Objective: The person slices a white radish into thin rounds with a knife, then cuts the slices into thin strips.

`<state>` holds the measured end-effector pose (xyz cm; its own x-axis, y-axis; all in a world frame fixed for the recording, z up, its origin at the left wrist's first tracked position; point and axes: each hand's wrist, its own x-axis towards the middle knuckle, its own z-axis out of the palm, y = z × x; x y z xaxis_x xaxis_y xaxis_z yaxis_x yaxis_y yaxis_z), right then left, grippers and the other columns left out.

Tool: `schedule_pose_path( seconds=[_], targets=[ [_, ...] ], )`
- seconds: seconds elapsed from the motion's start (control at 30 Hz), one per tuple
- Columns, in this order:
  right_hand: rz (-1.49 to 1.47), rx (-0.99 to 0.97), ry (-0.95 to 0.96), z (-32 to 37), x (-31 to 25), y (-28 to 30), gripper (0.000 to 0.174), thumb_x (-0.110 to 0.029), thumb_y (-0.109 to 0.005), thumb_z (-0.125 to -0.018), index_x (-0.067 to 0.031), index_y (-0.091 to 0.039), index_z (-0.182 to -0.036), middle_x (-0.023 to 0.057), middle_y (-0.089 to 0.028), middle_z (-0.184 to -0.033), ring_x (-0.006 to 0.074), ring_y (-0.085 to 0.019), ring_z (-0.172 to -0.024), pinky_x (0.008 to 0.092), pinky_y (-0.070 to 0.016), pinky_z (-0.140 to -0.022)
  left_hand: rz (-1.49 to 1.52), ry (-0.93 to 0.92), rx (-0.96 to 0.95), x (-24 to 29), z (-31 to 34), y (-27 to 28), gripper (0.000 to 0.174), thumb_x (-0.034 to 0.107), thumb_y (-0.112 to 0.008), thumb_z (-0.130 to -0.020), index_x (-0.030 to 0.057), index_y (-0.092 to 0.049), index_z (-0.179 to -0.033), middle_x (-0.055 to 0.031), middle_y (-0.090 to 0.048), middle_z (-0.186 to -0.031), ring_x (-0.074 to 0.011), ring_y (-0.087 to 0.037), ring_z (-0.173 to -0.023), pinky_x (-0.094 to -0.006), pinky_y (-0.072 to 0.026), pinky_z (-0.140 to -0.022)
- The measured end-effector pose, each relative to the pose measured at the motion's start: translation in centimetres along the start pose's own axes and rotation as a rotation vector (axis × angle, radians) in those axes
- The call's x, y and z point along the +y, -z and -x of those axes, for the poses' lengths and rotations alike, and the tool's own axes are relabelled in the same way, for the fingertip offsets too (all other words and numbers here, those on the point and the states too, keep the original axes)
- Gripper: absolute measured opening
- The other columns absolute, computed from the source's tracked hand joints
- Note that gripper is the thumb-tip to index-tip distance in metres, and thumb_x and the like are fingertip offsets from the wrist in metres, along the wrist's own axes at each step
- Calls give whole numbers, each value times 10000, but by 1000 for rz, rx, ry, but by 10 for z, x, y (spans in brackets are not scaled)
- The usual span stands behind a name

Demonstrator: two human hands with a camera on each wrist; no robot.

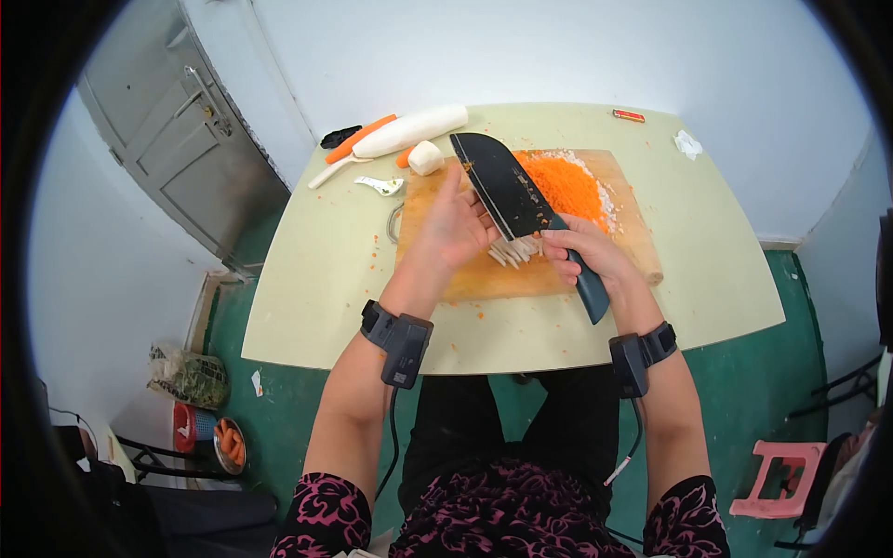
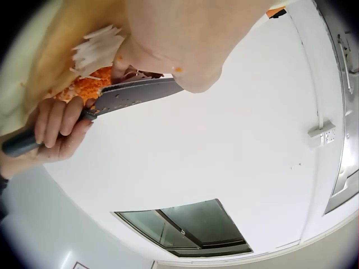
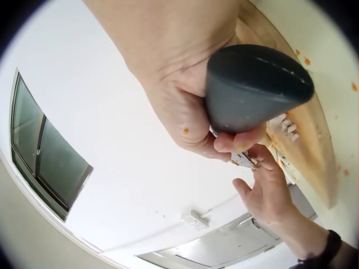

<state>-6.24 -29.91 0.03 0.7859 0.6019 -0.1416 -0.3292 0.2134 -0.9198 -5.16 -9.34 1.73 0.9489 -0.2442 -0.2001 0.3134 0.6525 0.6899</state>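
My right hand point(image 1: 595, 253) grips the dark handle of a black-bladed cleaver point(image 1: 507, 191), held tilted over the wooden cutting board point(image 1: 446, 279). The handle's butt end fills much of the right wrist view. My left hand point(image 1: 454, 231) is at the blade's left side, palm turned up and thumb apart; its fingertips are partly hidden behind the blade. Below the cleaver lie pale white strips point(image 2: 98, 50), like cut radish. A heap of finely chopped carrot point(image 1: 563, 186) spreads over white bits at the board's back right.
Behind the board's left side are a peeled white radish point(image 1: 414, 130), a carrot point(image 1: 358, 139), a cut radish chunk point(image 1: 426, 158), a peeler point(image 1: 335, 170) and a white spoon point(image 1: 379, 186). A small red packet point(image 1: 629, 115) and crumpled tissue point(image 1: 687, 144) lie at the back right.
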Motion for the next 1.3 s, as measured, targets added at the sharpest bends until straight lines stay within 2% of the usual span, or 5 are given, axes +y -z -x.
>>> schedule_pose_path(
  seconds=[0.6,0.9,1.1,1.2,1.3],
  targets=[
    [-56,77,29,-8,12,-1,128,-143,-587,-867,-87,-489,-927,-37,-443,-646,31,-413,-431,193,-362,-377,120,7,-4,-18,-27,13,592,495,-359,-957,-44,-466,-1175,-172,-558,-1156,-264,-562,-1067,-393,-467,-901],
    [-105,114,93,-9,10,4,144,-156,-594,-842,-101,-460,-841,-22,-443,-643,58,-443,-471,230,-377,-424,131,-17,47,-19,-34,31,478,403,-353,-985,-30,-494,-1132,-90,-551,-973,-182,-530,-859,-330,-472,-821],
    [-104,95,170,-6,8,5,157,-163,-582,-853,-108,-438,-823,-21,-438,-646,57,-436,-482,231,-374,-428,-114,-250,63,-36,-34,19,290,198,-366,-981,-13,-458,-1157,-78,-512,-920,-167,-543,-777,-323,-491,-769],
    [-157,111,189,-2,4,3,158,-162,-569,-864,-112,-427,-820,-22,-437,-648,56,-435,-482,230,-372,-429,-304,-575,244,-53,-32,10,267,88,-371,-962,-2,-417,-1209,-89,-511,-928,-176,-570,-811,-337,-490,-771],
    [-165,108,198,-1,3,2,151,-159,-560,-871,-113,-422,-831,-24,-436,-649,53,-434,-479,229,-373,-427,-373,-645,248,-56,-33,8,304,24,-364,-950,6,-368,-1254,-105,-532,-957,-185,-580,-901,-327,-476,-798]
  ],
)
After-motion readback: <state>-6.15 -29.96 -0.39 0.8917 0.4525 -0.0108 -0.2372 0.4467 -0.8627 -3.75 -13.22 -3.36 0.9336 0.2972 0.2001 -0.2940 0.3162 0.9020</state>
